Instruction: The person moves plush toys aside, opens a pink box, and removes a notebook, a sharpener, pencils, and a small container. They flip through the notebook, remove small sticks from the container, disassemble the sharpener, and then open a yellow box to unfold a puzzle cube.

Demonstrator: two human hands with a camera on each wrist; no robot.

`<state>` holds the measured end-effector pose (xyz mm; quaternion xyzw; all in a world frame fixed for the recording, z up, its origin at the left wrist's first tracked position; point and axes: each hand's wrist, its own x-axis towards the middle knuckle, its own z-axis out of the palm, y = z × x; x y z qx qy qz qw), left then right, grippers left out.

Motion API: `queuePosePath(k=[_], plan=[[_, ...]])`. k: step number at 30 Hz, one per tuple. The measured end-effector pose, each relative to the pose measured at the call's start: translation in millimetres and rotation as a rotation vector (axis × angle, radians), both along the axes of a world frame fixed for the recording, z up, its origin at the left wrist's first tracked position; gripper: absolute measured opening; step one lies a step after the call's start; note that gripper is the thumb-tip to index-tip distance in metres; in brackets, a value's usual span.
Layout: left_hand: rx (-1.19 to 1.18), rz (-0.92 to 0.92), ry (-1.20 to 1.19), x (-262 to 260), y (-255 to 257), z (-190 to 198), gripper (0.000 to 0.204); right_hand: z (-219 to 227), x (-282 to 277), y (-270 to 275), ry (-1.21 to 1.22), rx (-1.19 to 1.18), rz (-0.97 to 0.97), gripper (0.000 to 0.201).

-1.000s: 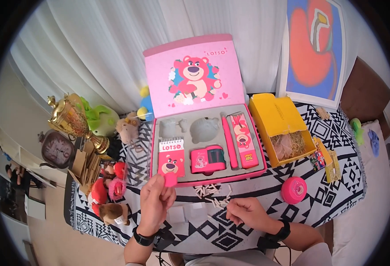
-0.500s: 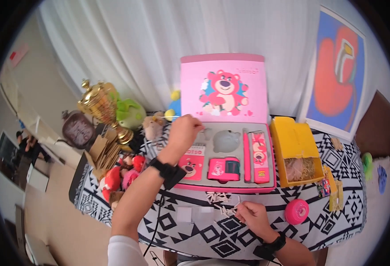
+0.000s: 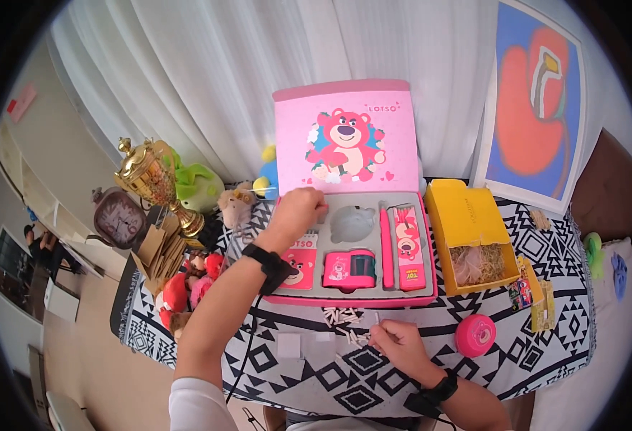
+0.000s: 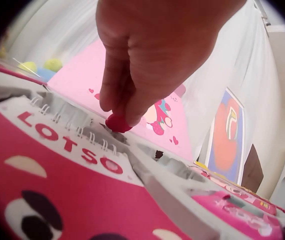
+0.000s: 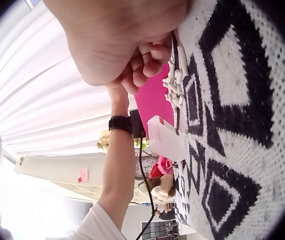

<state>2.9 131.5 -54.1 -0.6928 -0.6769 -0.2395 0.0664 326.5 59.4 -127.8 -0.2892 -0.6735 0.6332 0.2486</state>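
Observation:
My left hand (image 3: 298,213) is over the upper left hollow of the grey tray (image 3: 373,200) in the open pink box. It pinches a small rounded pink piece (image 4: 117,123) between thumb and fingertips, right at the hollow's edge in the left wrist view. Just below lies a spiral notepad (image 4: 77,142) marked LOTSO. My right hand (image 3: 403,350) stays low over the patterned cloth, fingers curled, a short white stick (image 3: 377,317) poking up from its fingertips. Several similar white sticks (image 3: 341,316) lie scattered beside it. In the right wrist view the fingertips (image 5: 140,77) are curled inward.
The tray also holds a pink sharpener (image 3: 349,269) and a pencil box (image 3: 408,251). A yellow box (image 3: 474,215) and a round pink case (image 3: 476,335) are to the right. A small clear case (image 3: 289,345) lies in front. Left stand a gold trophy (image 3: 151,176) and plush toys (image 3: 186,291).
My left hand has carried the pink piece from in front of the box up and forward to the tray's upper left hollow. My right hand has hardly moved. The head view has shifted.

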Motion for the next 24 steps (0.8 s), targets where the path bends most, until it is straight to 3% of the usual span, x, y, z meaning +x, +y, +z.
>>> queuePosePath(k=[6, 9, 12, 14, 15, 18, 21, 23, 24], plan=[[-0.090, -0.020, 0.009, -6.2, -0.9, -10.8, 0.011, -2.7, -2.1, -0.6, 0.020, 0.042, -0.015, 0.030], [-0.285, 0.005, -0.160, -12.5, -5.4, -7.5, 0.016, -3.2, -2.1, 0.2, 0.012, 0.059, -0.008, 0.029], [-0.250, -0.062, -0.086, -19.3, -13.0, -15.7, 0.023, -6.4, -1.4, -0.2, -0.004, 0.060, 0.002, 0.028], [-0.149, -0.172, 0.157, -16.8, -18.6, -11.1, 0.030, -4.0, -2.1, -0.4, 0.016, 0.070, -0.012, 0.027], [-0.146, -0.171, 0.155, -17.9, -18.4, -11.3, 0.030, -4.0, -2.6, 0.3, 0.014, 0.073, -0.011, 0.027], [-0.310, -0.154, 0.137, -16.1, -20.0, -10.2, 0.041, -2.6, -0.7, 0.2, 0.024, 0.068, -0.052, 0.027], [-0.371, -0.123, 0.237, -5.3, -28.8, 4.7, 0.045, 16.4, 11.1, 13.2, -0.020, 0.313, -0.074, 0.018], [-0.063, -0.099, 0.104, -1.2, -38.5, 5.7, 0.041, 47.5, 29.3, 22.3, -0.036, 0.760, -0.270, 0.010], [-0.052, -0.098, 0.096, 6.5, -46.0, 13.9, 0.041, 64.0, 42.3, 25.8, -0.121, 0.778, -0.363, 0.014]])
